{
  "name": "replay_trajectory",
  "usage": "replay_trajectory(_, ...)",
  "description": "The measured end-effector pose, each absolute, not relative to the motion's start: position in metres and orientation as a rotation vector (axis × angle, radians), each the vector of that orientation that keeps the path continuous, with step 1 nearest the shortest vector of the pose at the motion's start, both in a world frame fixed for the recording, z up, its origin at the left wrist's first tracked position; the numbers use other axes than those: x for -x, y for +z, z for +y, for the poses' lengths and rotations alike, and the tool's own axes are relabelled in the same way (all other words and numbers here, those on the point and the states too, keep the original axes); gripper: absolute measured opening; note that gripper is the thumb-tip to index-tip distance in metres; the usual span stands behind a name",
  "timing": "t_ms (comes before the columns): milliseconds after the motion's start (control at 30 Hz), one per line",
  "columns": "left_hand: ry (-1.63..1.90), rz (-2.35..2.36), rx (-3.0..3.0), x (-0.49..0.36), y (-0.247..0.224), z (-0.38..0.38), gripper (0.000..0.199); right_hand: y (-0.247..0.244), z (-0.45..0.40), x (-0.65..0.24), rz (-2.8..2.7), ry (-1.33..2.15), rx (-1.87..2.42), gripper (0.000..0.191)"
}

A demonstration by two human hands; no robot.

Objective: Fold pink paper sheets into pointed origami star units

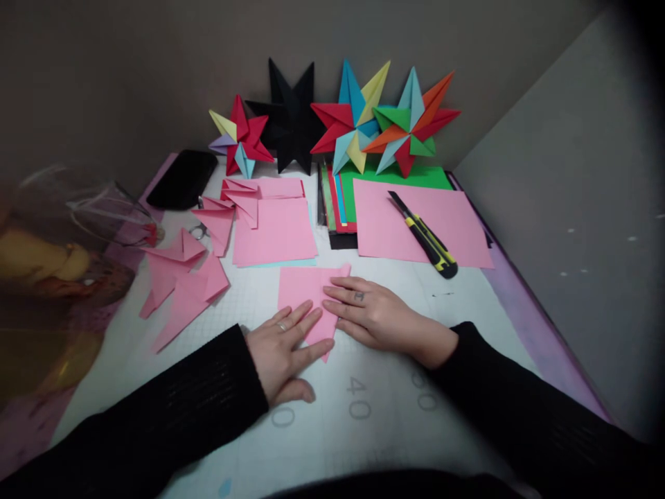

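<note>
A partly folded pink paper (298, 285) lies on the white gridded mat (384, 436), a narrow point of it towards me. My left hand (285, 350) rests flat on its lower left part, fingers spread, a ring on one finger. From the right, my right hand (371, 312) lies with outstretched fingers over the paper's right folded edge. Neither hand grips anything. Part of the paper is hidden under the fingers.
Behind the hands lie pink square sheets (275, 232) and a yellow-black cutter (426, 239) on a larger pink sheet (374, 222). Folded pink pieces (192, 291) lie left, near a black phone (183, 179). Several paper stars (294, 118) lean on the wall.
</note>
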State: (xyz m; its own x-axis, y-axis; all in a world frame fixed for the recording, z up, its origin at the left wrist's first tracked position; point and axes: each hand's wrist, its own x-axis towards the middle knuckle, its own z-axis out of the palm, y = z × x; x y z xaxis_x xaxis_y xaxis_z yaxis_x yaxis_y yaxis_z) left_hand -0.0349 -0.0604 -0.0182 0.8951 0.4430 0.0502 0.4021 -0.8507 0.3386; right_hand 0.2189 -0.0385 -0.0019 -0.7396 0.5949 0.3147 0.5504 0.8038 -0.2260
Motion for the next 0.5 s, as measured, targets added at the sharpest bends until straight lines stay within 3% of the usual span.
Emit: replay_trajectory(500, 0.135, 0.655, -2.74, 0.0337, -0.0164, -0.0604, 0.082, 0.0008, -0.039, -0.2158, -2.677, 0.151, 0.948, 0.033)
